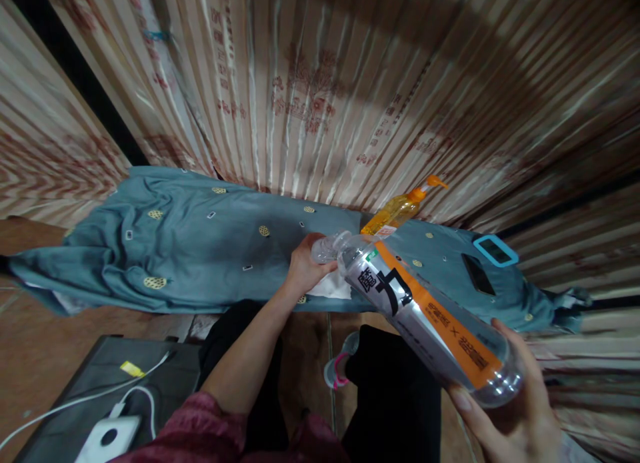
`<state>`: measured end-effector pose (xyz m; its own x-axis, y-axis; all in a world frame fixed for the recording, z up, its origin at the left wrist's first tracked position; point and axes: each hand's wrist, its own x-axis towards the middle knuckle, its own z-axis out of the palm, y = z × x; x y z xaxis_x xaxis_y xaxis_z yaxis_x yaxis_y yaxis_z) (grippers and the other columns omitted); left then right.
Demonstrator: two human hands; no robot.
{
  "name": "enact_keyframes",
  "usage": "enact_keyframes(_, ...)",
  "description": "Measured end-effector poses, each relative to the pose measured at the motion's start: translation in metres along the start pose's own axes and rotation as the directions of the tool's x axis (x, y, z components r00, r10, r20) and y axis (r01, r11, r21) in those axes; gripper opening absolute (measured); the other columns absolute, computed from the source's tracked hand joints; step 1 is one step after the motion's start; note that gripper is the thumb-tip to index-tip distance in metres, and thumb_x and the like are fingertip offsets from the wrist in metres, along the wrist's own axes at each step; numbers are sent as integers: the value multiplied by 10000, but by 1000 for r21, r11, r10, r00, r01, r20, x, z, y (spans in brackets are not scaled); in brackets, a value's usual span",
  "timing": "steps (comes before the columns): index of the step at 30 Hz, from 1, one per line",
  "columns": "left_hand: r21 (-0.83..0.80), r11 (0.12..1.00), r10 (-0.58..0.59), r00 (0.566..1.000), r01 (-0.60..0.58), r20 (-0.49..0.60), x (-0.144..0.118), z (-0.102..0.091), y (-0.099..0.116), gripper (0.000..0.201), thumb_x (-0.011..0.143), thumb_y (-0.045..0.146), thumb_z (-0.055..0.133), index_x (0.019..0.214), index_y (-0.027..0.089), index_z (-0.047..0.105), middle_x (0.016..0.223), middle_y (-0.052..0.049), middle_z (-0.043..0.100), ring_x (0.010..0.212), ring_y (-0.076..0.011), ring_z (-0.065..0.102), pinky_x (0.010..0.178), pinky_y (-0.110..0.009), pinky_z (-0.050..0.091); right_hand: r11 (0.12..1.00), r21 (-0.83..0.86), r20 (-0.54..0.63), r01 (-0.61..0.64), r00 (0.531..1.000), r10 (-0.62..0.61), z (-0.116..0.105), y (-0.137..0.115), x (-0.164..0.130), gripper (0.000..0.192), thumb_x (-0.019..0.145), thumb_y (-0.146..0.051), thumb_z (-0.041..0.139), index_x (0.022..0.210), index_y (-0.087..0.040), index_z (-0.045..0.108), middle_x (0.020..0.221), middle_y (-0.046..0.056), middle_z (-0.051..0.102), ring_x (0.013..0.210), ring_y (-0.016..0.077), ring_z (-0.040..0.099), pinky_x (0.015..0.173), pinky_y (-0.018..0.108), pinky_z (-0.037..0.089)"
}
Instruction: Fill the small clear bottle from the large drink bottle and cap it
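A large clear plastic bottle (425, 310) with a silver and orange label lies tilted across the view, its base towards the lower right. My right hand (525, 403) grips it near the base, fingers on either side. My left hand (304, 268) is closed round a small clear container (326, 248), at the big bottle's narrow end. Whether the two touch I cannot tell. Beneath the left hand lies a white tissue (333, 287), partly hidden. Just behind the big bottle, an orange pump bottle (397, 213) stands on the cloth.
A blue-green cloth with pineapple prints (200, 243) covers the narrow table. To the right lie a dark phone (479, 274) and a blue-framed device (495, 250). A white power bank (111, 440) with cables rests on a grey surface (65, 390) at lower left. Striped curtains (300, 83) hang behind.
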<state>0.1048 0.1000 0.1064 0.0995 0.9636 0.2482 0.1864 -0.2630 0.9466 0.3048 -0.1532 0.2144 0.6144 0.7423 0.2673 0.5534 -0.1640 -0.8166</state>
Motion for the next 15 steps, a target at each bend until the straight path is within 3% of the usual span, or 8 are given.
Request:
enact_keyframes(8,-3,1000,2,1000,-2,-8,0,0,-1,544,624,273,977,1092,207,708,1122,-99,830,1050,-329,809,962,-465,652,998,-47,-3,36,999,-36,2,-8,-2,1094,740,-690,883,1660,-260,476,1603,173,592,1489,464,565,1274,701,388)
enact_keyframes(15,0,1000,-1,1000,1,19,0,-1,0,546,640,281,970,1108,193,705,1120,-94,827,1039,-324,808,961,-469,650,998,-29,34,52,998,-51,-7,12,3,1148,659,-612,953,1651,-280,482,1594,185,601,1466,511,576,1220,773,411)
